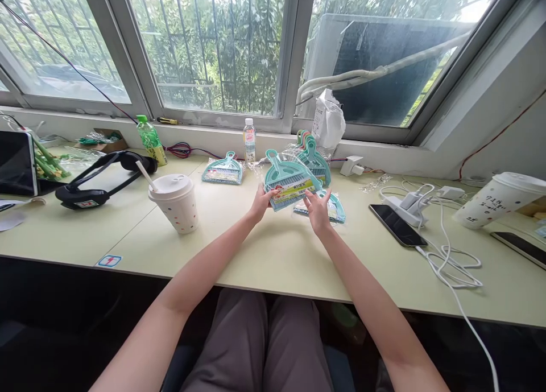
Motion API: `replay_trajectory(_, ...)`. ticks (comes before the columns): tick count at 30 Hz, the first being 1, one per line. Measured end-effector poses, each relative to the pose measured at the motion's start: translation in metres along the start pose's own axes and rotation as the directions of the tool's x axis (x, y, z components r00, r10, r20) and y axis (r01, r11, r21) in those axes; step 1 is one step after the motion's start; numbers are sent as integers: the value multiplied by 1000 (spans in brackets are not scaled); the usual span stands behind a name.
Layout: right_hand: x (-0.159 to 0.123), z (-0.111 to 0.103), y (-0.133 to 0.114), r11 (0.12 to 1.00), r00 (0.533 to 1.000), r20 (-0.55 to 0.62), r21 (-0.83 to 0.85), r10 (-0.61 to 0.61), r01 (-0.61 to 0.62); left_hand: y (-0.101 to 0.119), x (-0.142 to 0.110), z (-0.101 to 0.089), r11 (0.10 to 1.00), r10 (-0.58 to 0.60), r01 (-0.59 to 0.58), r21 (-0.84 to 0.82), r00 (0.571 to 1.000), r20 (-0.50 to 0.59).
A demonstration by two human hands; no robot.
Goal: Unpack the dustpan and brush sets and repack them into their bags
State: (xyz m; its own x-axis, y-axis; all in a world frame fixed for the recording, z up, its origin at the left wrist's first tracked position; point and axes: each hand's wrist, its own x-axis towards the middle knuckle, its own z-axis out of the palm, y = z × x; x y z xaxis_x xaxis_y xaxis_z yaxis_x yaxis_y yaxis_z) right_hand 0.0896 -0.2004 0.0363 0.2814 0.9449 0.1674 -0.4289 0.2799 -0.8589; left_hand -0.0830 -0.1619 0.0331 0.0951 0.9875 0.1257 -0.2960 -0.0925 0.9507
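Between my hands is a teal mini dustpan and brush set [290, 178] in a clear plastic bag with a yellow label. My left hand [259, 204] grips its left lower corner, thumb on the front. At its lower right edge, my right hand [318, 210] pinches the package, some fingers hidden behind. The set is tilted above the table. Just behind my right hand, another bagged dustpan set [336, 209] lies on the table, partly covered. A stack of dustpans [314, 156] stands behind the held one. Farther left lies one more bagged set [222, 169].
A paper cup with a straw [174, 204] and a black headset [102, 178] stand left. A green bottle [150, 139] and a clear bottle [249, 141] are near the window. Rightward lie a phone [396, 224], a power strip [407, 207], cables and a tilted paper cup [499, 198].
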Motion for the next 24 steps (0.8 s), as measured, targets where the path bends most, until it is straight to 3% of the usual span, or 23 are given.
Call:
replay_trajectory(9, -2, 3, 4, 999, 995, -95, 3, -43, 44, 4, -7, 1, 993, -2, 0, -115, 1000, -12)
replay_trajectory(16, -13, 16, 7, 989, 1000, -11, -144, 24, -25, 7, -9, 1, 992, -14, 1, -129, 995, -101)
replay_trajectory(24, -19, 23, 24, 1000, 992, -122, 15, 14, -12, 1, -10, 6, 995, -28, 16, -101, 993, -117)
